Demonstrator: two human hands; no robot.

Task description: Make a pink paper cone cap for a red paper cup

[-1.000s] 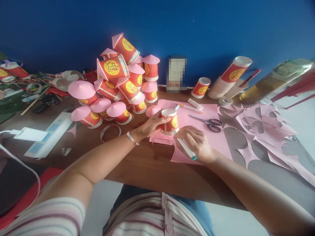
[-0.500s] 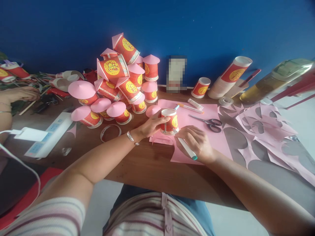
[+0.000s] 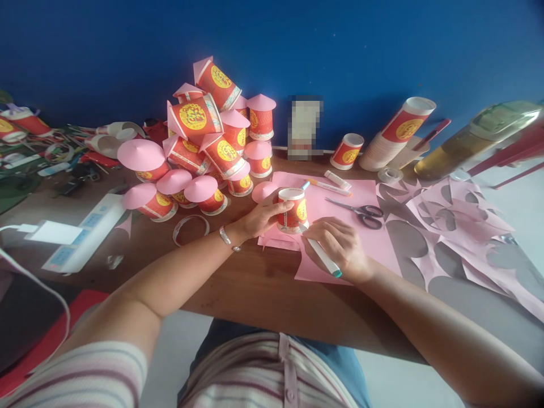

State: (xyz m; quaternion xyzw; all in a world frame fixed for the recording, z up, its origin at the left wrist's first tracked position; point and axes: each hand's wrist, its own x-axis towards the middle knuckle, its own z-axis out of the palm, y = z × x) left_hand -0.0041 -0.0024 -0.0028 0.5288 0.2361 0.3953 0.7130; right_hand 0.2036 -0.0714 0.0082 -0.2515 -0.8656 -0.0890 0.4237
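Observation:
My left hand (image 3: pixel 260 219) is closed around a red paper cup (image 3: pixel 292 211) with a white rim and a yellow round emblem, its mouth up. My right hand (image 3: pixel 338 245) grips a slim white pen-like tool (image 3: pixel 322 255) with a green end. Its pale pointed tip touches or nearly touches the cup's lower right side; whether it is a marker or a cutter I cannot tell. Under and beside the hands lies a pink paper sheet (image 3: pixel 361 249). Black-handled scissors (image 3: pixel 369 215), an orange-ended marker (image 3: pixel 329 187) and a white glue-stick-like tube (image 3: pixel 338 179) rest on it.
Cups with pink cone roofs (image 3: pixel 204 195) are piled at the back left. A leaning cup stack (image 3: pixel 393 136), a single cup (image 3: pixel 347 152) and a bottle (image 3: pixel 467 139) stand at the back right. Pink paper scraps (image 3: pixel 463 221) cover the right side. A power strip (image 3: pixel 85 232) lies left.
Another person's hand and forearm at the far left have gone out of view, uncovering clutter there. My hands, the cup and the white tool have hardly moved.

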